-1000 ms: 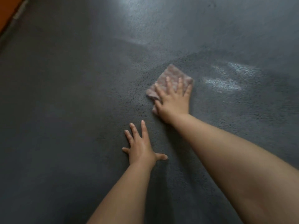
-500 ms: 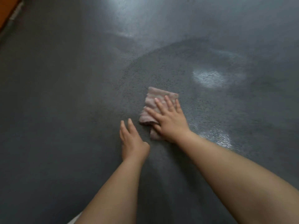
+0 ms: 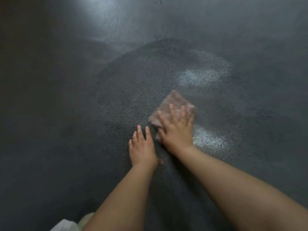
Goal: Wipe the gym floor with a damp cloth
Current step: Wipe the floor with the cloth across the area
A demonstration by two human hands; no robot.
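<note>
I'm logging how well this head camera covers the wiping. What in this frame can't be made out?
- Cloth: near part hidden under the right hand; the rest motion-blurred.
- Left hand: palm faces the floor, so contact cannot be seen.
- Pale object: cut off by the bottom edge, unidentifiable.
- Floor's far corners: too dark to show wetness.

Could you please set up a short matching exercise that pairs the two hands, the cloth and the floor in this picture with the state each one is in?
Column one:
1. left hand
2. right hand
3. cloth
4. floor

Column two:
A. dark and textured, with shiny wet patches
B. pinkish, folded, lying under spread fingers
C. flat on the bare floor, holding nothing
D. pressing down on the cloth

Pairs: 1-C, 2-D, 3-B, 4-A
</note>
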